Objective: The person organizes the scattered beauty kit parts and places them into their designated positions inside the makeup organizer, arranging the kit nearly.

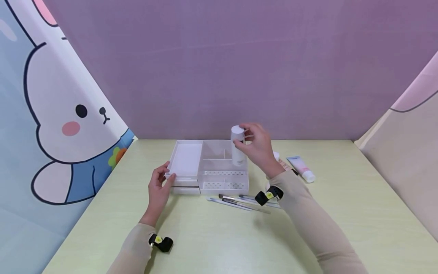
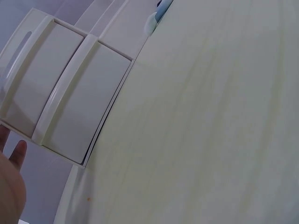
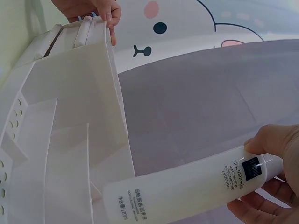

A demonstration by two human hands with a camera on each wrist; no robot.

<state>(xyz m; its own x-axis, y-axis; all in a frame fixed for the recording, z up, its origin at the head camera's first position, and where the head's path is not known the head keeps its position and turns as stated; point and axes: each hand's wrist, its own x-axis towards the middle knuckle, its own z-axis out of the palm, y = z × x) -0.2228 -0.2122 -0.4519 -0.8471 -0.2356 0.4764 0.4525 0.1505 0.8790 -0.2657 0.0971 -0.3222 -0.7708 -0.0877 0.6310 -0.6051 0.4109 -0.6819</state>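
A white moisturizing emulsion bottle point(image 1: 237, 146) hangs upright over the right rear compartments of a white desktop organizer point(image 1: 224, 164). My right hand point(image 1: 258, 146) grips it near its cap, thumb on one side and fingers on the other. In the right wrist view the bottle point(image 3: 187, 189) shows a black label square, and its base overlaps the organizer's edge. My left hand point(image 1: 160, 190) holds the front left corner of the organizer, thumb on the front edge and fingers along the side. Two drawers point(image 2: 86, 95) with bar handles face the left wrist view.
Several makeup brushes point(image 1: 236, 203) lie in front of the organizer. Right of it, partly behind my right wrist, are a white and pink tube point(image 1: 301, 168) and other small items. A purple backdrop point(image 1: 239, 76) rises behind the table point(image 1: 205, 243).
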